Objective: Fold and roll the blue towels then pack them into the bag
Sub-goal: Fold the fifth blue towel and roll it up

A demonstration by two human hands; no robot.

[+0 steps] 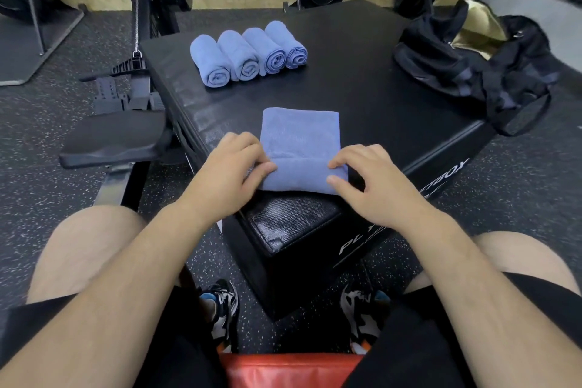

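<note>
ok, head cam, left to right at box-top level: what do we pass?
Seat pad → four rolled towels → bag. Left out: the part-rolled towel at the near edge, since it overlaps the rolls sideways.

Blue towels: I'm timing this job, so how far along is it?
Done: four rolled towels on the black box. In hand: left hand and right hand pinch the folded fifth towel, starting its roll. Left: finish rolling, then pack; the bag shows no towels.
</note>
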